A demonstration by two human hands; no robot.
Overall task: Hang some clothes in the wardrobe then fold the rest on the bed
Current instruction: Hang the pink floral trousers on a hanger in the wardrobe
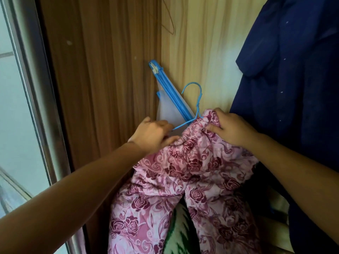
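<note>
Trousers (pixel 192 171) pinched by left hand (pixel 154 133) and right hand (pixel 229 127) at blue hanger (pixel 197 99); navy garment (pixel 293 88) crowding right.

The pink floral trousers (pixel 192 171) are covering the blue hanger's (pixel 197 107) right arm, and their legs are running off the bottom edge. The right hand's (pixel 231 127) fingertips are disappearing into the waistband. The navy garment (pixel 293 88) is being cropped at top and right. Green patterned fabric (pixel 176 226) is showing only between the legs.

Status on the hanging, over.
Left hand, right hand grip pink rose-print fabric trousers at waistband. Thin blue wire hanger partly inside. Dark navy garment hangs close right.
</note>
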